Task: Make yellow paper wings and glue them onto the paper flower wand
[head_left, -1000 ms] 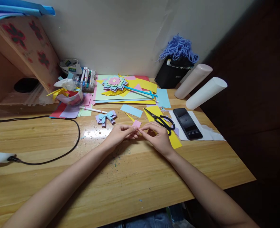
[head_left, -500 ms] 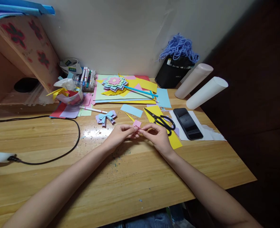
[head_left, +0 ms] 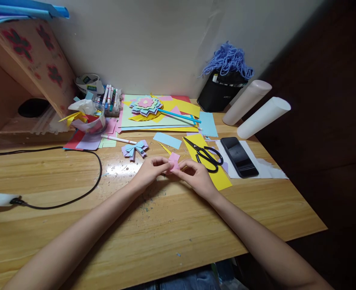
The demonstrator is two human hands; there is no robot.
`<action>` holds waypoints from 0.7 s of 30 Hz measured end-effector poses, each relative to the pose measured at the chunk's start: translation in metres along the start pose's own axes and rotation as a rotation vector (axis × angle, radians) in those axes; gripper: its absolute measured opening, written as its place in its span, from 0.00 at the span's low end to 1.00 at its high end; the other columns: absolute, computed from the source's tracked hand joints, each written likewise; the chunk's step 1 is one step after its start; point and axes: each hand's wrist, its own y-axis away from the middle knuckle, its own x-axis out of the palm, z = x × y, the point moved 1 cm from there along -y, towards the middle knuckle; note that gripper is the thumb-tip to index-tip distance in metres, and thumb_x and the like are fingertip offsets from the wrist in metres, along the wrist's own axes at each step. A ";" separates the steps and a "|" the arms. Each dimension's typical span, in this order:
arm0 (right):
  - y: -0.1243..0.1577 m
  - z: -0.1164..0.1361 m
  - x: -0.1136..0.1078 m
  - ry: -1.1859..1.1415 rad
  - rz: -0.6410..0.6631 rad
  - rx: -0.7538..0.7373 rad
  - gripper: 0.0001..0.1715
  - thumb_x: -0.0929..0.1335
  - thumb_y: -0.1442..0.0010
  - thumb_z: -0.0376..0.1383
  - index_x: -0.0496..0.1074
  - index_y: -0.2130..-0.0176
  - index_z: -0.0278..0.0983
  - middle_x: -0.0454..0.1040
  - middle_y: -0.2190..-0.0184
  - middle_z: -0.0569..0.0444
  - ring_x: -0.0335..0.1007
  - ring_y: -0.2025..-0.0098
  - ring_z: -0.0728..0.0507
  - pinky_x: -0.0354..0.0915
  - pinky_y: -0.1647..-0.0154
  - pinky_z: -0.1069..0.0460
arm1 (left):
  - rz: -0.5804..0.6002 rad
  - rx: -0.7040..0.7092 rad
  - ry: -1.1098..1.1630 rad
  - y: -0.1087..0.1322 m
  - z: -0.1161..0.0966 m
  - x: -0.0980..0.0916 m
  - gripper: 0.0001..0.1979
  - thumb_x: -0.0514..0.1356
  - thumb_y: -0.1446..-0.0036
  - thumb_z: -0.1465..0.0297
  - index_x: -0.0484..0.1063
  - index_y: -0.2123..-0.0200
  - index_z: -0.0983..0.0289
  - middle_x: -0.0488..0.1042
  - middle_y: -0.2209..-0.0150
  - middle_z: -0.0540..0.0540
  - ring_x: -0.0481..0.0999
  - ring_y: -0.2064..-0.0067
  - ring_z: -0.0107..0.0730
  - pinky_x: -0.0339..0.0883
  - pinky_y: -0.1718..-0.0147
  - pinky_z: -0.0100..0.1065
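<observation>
One small pink paper (head_left: pixel 175 165) is now showing between the left hand (head_left: pixel 153 171) and the right hand (head_left: pixel 197 181) — compared with half a second ago, they are covering far less of it. The left is pinching the left edge, thumb against forefinger, its other fingers curling behind and partly hidden. The right is holding the lower right side, thumb pressing on the near edge, forefinger bending in and leaving a wider gap from the thumb than before; its remaining fingers are folding mostly out of sight. So the paper is sitting directly between both, over the wooden desk (head_left: pixel 153 241), with more of its face showing. Judging from that, the hands are probably easing a tight pinch and reworking the paper's shape; any crease is too small to tell.

Everything around is staying put: a pink square (head_left: pixel 174 156) is lying just beyond — touching or apart, cannot tell. A blue strip (head_left: pixel 167 140) is lying farther back, a paper bow (head_left: pixel 132 150) is resting off to the left, and black scissors (head_left: pixel 200 152) are lying across a yellow sheet (head_left: pixel 223 181) to the right.
</observation>
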 end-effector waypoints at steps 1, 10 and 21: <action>0.000 0.000 0.000 -0.001 0.016 0.008 0.12 0.70 0.46 0.42 0.72 0.73 0.36 0.74 0.71 0.53 0.69 0.68 0.46 0.65 0.66 0.51 | -0.008 -0.002 0.001 0.000 0.000 -0.001 0.07 0.65 0.55 0.69 0.73 0.78 0.67 0.72 0.77 0.49 0.71 0.73 0.23 0.64 0.69 0.25; -0.001 0.007 -0.017 0.415 -0.010 -0.481 0.12 0.65 0.42 0.27 0.72 0.61 0.42 0.73 0.62 0.52 0.67 0.58 0.43 0.65 0.58 0.48 | -0.054 -0.110 -0.079 0.000 0.000 -0.002 0.11 0.65 0.54 0.64 0.74 0.72 0.67 0.78 0.74 0.55 0.75 0.73 0.26 0.65 0.73 0.26; -0.004 0.007 -0.021 0.357 -0.029 -0.494 0.05 0.69 0.44 0.33 0.75 0.64 0.40 0.74 0.65 0.52 0.69 0.60 0.44 0.66 0.57 0.47 | -0.006 -0.084 -0.009 0.000 0.001 -0.001 0.08 0.64 0.53 0.68 0.76 0.69 0.67 0.79 0.72 0.55 0.76 0.70 0.27 0.68 0.67 0.28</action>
